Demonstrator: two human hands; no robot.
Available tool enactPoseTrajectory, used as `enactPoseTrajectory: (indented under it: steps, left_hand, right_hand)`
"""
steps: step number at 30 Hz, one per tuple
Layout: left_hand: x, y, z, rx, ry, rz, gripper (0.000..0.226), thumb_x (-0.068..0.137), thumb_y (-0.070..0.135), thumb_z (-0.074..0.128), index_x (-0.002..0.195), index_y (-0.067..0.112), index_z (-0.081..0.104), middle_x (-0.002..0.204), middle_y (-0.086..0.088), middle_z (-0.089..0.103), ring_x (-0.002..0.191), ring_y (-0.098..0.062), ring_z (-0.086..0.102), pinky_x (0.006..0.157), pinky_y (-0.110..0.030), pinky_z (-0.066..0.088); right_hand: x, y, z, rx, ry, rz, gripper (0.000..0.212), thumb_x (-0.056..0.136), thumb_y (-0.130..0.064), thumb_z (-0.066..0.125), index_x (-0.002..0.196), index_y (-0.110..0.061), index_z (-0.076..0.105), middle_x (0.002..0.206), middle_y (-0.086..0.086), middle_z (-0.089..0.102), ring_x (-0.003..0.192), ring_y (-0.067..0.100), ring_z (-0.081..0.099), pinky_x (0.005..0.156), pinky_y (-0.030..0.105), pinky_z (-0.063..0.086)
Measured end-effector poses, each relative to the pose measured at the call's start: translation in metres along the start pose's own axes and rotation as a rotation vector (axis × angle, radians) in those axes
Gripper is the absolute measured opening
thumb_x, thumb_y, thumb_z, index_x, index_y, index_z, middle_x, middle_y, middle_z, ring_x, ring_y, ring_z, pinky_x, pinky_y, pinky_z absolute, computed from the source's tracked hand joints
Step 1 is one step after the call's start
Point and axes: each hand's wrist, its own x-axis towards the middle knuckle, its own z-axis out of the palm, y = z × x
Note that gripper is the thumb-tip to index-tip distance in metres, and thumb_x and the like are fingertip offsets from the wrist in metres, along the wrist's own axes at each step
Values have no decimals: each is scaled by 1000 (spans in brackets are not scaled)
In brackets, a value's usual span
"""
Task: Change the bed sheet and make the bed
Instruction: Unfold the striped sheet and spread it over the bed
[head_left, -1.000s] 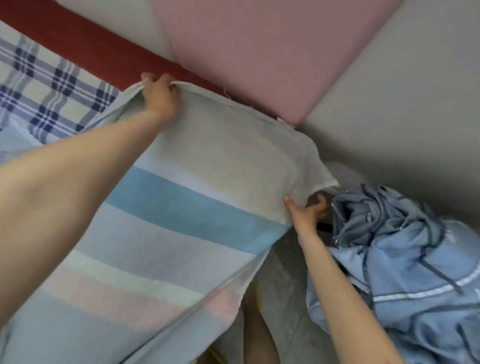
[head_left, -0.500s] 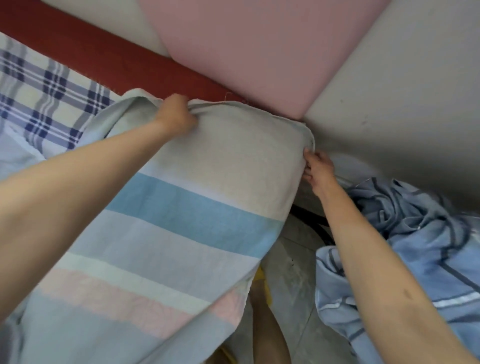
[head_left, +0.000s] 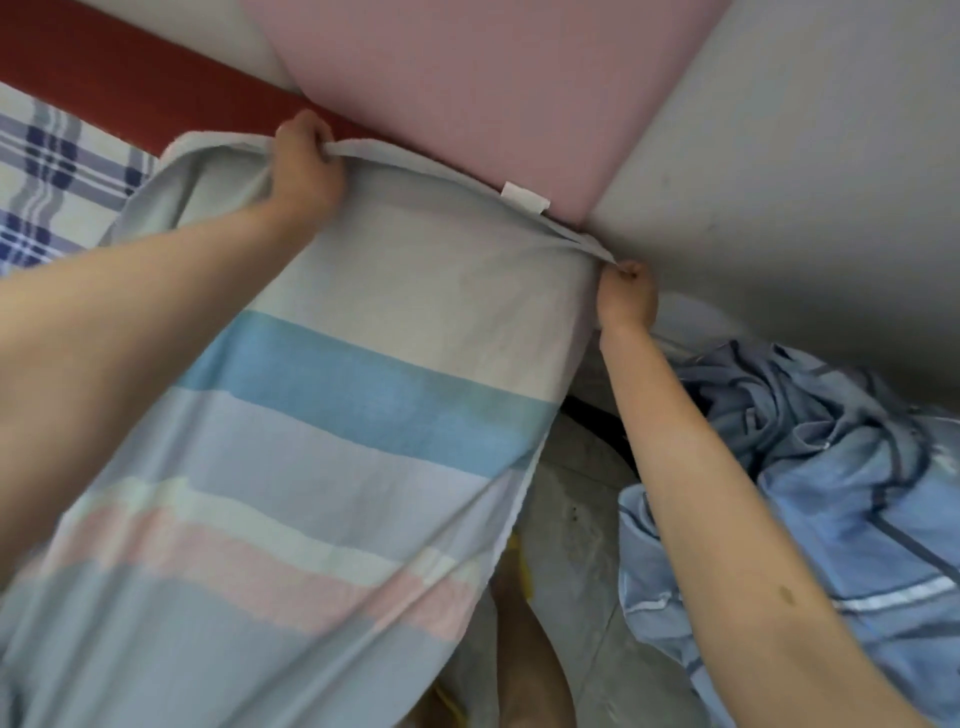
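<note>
Two hands on the striped sheet (head_left: 363, 374), both at the head end. Left hand (head_left: 304, 166) has its fingers curled over the top hem, bunching it vs. the red bed rail (head_left: 130, 88). Right hand (head_left: 626, 296) pinches the sheet's corner in a tight fist, right where the pink panel (head_left: 467, 78) meets the grey wall (head_left: 779, 130).

Change in the last sec: right hand was low on the side edge, under the overhang. Half a sec ago it sat at the side fold. Now it's up at the far corner w/ the corner cloth drawn taut. Left hand slid along the hem, closer to the rail. A white label (head_left: 524, 196) now shows on the hem, not seen before.

Meaning, imo: top edge has reached the head end, so this corner looks about ready to tuck. Rest of the sheet hangs off the near side toward the floor (head_left: 566, 519), not yet spread. Plaid sheet (head_left: 52, 171) is uncovered at left. Crumpled blue bedding (head_left: 831, 467) is heaped at right, just beside the right forearm.
</note>
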Motion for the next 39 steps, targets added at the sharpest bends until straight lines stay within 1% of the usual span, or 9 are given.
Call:
enactPoseTrajectory:
  steps: [7,10,14,20,26,29,34,36,39]
  left_hand:
    - [-8,0,6,-117,-91,250,34,80,2,43,95,32,45,100,-1,45,92,-4,43,82,-3,30]
    - [-13,2,5,-54,-23,224,48,75,-3,38,121,0,50,121,-25,46,110,-35,47,91,-22,36]
    - [-18,10,2,222,3,-211,50,87,2,44,136,1,33,141,-25,33,126,-39,41,104,-41,33]
    - [-16,6,5,202,1,-190,25,90,4,36,109,5,52,119,-22,56,111,-33,53,88,-37,38]
    - [1,31,12,-141,218,-186,39,88,11,44,55,27,33,53,14,39,53,-2,34,67,-25,30]
    - [2,28,20,-34,202,-127,41,89,9,46,57,29,30,64,9,44,62,-7,39,58,-26,29]
    - [-4,5,24,18,-88,81,25,81,5,41,86,30,43,107,-17,41,96,-22,40,88,-29,31]
    - [-2,0,22,59,-120,158,25,81,1,44,104,7,52,118,-28,41,105,-34,44,87,-24,30]
    - [-2,-4,14,75,-84,211,36,74,-4,40,105,14,40,124,-31,38,109,-36,45,89,-27,33]
  right_hand:
    - [5,7,12,485,-72,249,73,85,-30,69,141,-12,27,126,2,48,109,18,52,97,29,46]
    - [1,28,3,445,-347,489,66,79,-61,64,126,-18,51,107,3,62,96,21,60,91,42,52]
    - [-2,49,2,575,-408,449,59,86,-53,61,129,-14,55,120,6,65,104,20,62,97,39,49]
    - [-5,46,-3,392,61,64,24,100,-20,47,117,-2,47,106,8,53,94,16,51,71,12,43]
    - [-9,41,-10,365,350,-204,24,101,-12,42,115,7,45,94,4,51,81,11,48,63,-2,33]
    - [-14,51,-6,290,433,-340,25,101,-13,41,112,9,45,89,4,54,72,0,47,61,-3,32]
    - [3,68,3,184,52,-80,22,97,-6,41,118,-1,48,98,6,53,89,14,50,66,15,37]
    - [11,63,-2,312,-90,110,22,91,-5,45,109,-6,57,89,3,59,85,16,52,61,19,42]
    - [18,36,-10,614,-295,314,21,93,-32,51,94,-17,64,81,0,68,77,18,61,67,22,51]
